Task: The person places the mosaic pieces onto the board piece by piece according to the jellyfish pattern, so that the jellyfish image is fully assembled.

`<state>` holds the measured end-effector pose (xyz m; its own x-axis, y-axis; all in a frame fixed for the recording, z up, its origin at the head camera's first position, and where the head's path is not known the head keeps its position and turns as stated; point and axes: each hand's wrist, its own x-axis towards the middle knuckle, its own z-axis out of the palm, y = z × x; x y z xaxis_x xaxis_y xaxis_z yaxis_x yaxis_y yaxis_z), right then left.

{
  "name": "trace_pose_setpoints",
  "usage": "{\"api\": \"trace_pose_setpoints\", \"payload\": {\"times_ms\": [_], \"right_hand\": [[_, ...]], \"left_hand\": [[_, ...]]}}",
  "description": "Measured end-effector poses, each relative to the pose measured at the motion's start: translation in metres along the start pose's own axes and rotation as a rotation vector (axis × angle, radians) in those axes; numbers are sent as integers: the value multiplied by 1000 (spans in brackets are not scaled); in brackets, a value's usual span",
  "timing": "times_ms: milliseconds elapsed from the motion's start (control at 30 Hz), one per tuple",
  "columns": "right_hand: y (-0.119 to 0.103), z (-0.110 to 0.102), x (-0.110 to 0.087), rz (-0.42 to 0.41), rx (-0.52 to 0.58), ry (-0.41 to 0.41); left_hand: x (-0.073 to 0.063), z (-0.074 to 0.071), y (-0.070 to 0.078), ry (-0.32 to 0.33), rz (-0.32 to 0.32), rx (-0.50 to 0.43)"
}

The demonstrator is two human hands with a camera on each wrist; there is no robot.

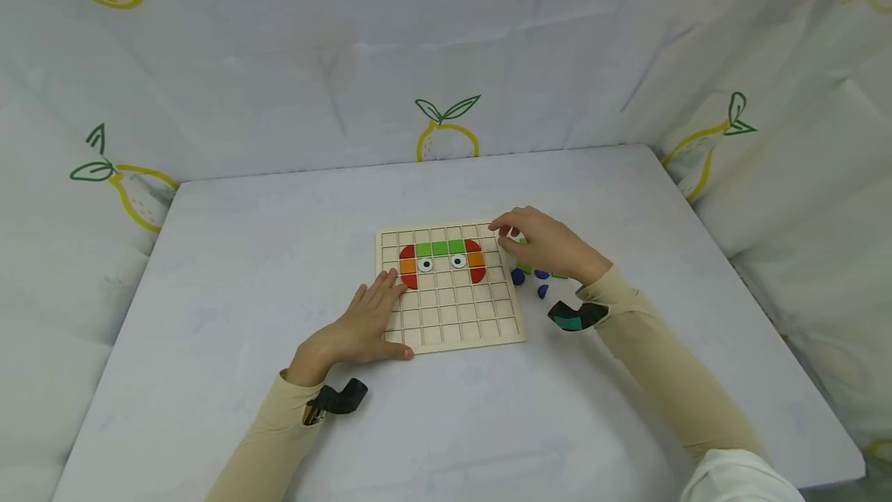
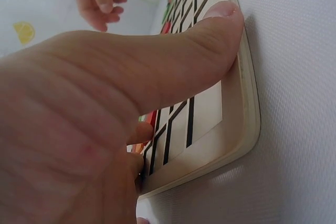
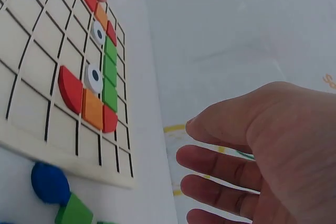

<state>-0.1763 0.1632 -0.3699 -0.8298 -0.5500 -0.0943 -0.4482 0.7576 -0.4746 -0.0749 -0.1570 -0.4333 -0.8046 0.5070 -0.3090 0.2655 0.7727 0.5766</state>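
A wooden grid board (image 1: 460, 316) lies on the white table. Set into its upper half are three green squares (image 1: 438, 248) in a row, two round eye pieces (image 1: 458, 261), orange squares (image 3: 92, 109) and red quarter-round pieces (image 3: 70, 88). My left hand (image 1: 358, 328) rests spread on the board's near left corner; its thumb lies along the front edge (image 2: 220, 30). Above the board's far right corner hovers my right hand (image 1: 550, 245), fingers loosely bent. The right wrist view shows nothing between that hand's thumb (image 3: 215, 124) and fingers.
Loose pieces lie right of the board, partly under my right hand: a blue round piece (image 1: 518, 276), blue half-round pieces (image 1: 543, 292) and green pieces (image 3: 73, 212). A lemon-printed white cloth (image 1: 279, 99) hangs behind the table and along its sides.
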Motion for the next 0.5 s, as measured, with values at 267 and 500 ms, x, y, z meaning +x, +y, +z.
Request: {"api": "trace_pose_setpoints", "payload": {"times_ms": [267, 500], "right_hand": [[30, -9, -19, 119, 34, 22], [45, -8, -25, 147, 41, 29]], "left_hand": [[1, 1, -2, 0, -3, 13], [1, 1, -1, 2, -4, 5]]}}
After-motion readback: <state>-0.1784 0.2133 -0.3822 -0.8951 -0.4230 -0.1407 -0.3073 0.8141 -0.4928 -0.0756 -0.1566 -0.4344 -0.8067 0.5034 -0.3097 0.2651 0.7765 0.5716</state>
